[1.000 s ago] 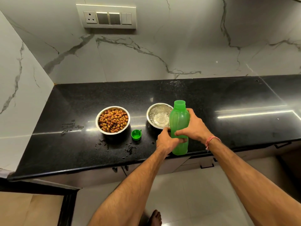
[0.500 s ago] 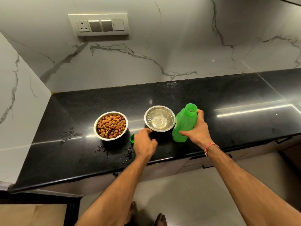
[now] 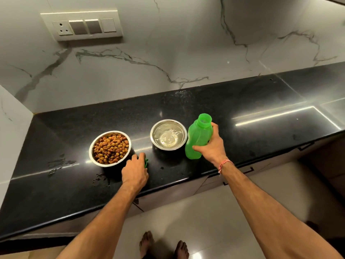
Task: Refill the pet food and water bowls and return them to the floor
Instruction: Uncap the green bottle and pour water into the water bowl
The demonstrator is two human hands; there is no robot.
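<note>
Nearest, two bare feet (image 3: 162,245) stand on the pale tiled floor (image 3: 214,208) below the edge of the black stone bench (image 3: 252,109). Both forearms reach up and out over that edge.

The left hand (image 3: 134,172) lies knuckles-up on the bench near its front edge, fingers curled down over the green bottle cap (image 3: 146,162), of which only a sliver shows at the fingertips. Whether this grip has closed on the cap or only touches it cannot be told. Small dark splashes of water (image 3: 100,179) spot the stone just left of the hand, with more further left.

The right hand (image 3: 211,144), a red thread band (image 3: 225,164) at its wrist, holds the green plastic bottle (image 3: 198,136); the grip is wrapped round the lower body, thumb on the near side, fingers behind. The bottle is uncapped, its open mouth tilted slightly to the far right, and its base is at or just above the bench; contact cannot be told.

Just beyond the left hand sits the steel food bowl (image 3: 110,148), heaped with brown kibble. To its right, apart from it and just left of the bottle, stands the steel water bowl (image 3: 169,135), holding clear water.

Further back the bench meets a white marble wall (image 3: 186,53) with grey veins, and high on the left of it is a switch panel (image 3: 83,25) with a socket.
</note>
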